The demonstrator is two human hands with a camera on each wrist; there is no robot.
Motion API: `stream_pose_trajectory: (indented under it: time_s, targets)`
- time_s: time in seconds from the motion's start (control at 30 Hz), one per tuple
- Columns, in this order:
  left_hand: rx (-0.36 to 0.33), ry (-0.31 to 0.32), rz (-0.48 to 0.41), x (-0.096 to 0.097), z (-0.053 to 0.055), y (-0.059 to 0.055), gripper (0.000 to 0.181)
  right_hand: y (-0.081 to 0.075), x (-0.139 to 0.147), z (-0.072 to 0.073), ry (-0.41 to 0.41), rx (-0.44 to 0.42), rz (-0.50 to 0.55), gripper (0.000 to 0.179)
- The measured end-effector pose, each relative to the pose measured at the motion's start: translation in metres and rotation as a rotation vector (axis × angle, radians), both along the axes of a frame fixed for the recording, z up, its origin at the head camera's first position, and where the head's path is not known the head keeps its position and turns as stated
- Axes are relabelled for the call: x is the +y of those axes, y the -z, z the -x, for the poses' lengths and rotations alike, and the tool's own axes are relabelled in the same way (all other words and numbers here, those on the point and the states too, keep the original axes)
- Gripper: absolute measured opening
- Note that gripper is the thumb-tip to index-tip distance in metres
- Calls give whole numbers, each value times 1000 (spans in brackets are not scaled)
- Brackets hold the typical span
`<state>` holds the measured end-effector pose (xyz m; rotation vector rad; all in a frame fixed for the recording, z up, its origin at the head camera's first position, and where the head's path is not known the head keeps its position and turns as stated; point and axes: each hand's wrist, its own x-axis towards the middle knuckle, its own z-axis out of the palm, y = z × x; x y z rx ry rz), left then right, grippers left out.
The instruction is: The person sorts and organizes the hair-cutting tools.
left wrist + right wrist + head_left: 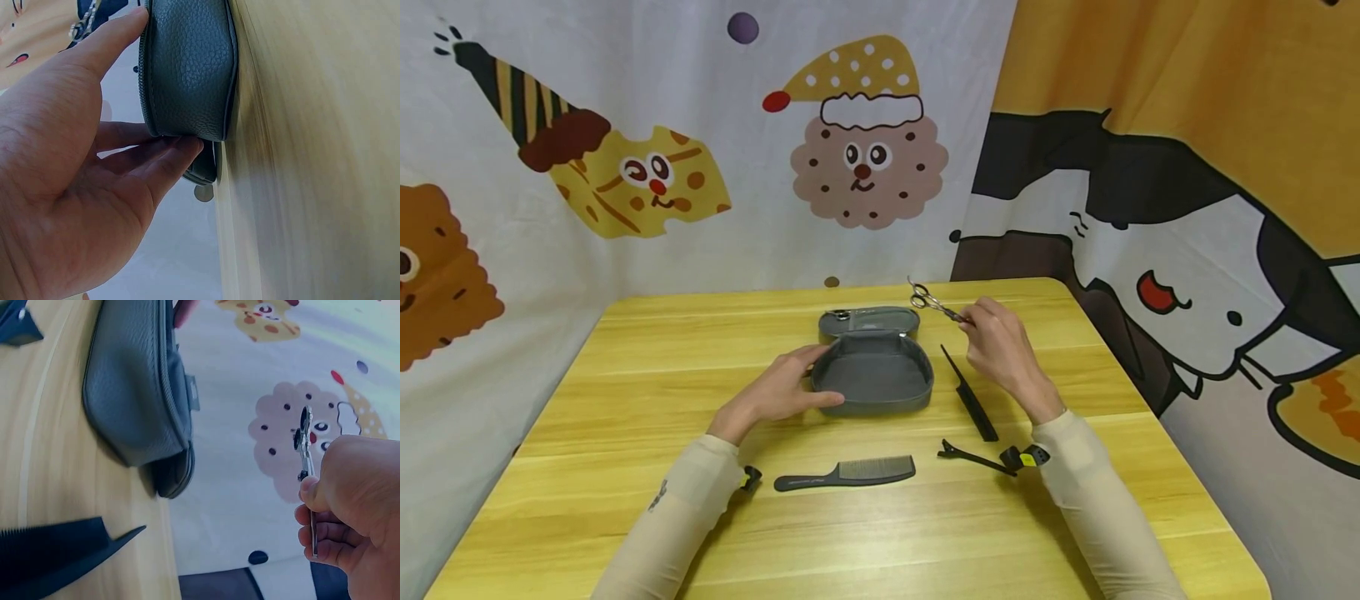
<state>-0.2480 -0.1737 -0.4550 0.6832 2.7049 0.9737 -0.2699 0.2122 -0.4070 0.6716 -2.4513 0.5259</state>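
Observation:
A grey zip case (872, 407) stands unzipped on the table, its lid folded back at the far side. My left hand (782, 385) holds the case at its left side. In the left wrist view, the thumb lies at the zipped rim and the fingers (178, 156) bend against the side wall. To the right of the case, my right hand (1003, 346) grips silver scissors (928, 302) by the blade end, raised above the table. The finger loops point away from the hand, and in the right wrist view the scissors (304, 447) stand nearly upright.
A black tail comb (973, 408) lies right of the case. Nearer the front are a dark handled comb (865, 472) and a black hair clip (973, 457). Something silver (841, 314) is tucked in the lid. A printed cloth (700, 250) hangs behind the table.

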Motion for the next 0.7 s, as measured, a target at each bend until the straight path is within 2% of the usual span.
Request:
stream_pose_trajectory:
  time_s: [0.03, 0.23, 0.27, 0.53, 0.7]
  targets:
    - [17, 25, -22, -4, 5, 9, 111, -1, -2, -1, -8, 16, -5, 10]
    - [18, 26, -21, -5, 6, 10, 112, -8, -10, -9, -58, 90, -14, 8]
    - [1, 3, 0, -1, 1, 1, 108, -9, -11, -10, -65, 100, -14, 7]
    - [8, -6, 13, 0, 2, 0, 103, -16, -22, -19, -132, 191, -19, 6]
    - [16, -3, 5, 1, 1, -1, 103, -21, -27, -26, -168, 205, -17, 7]
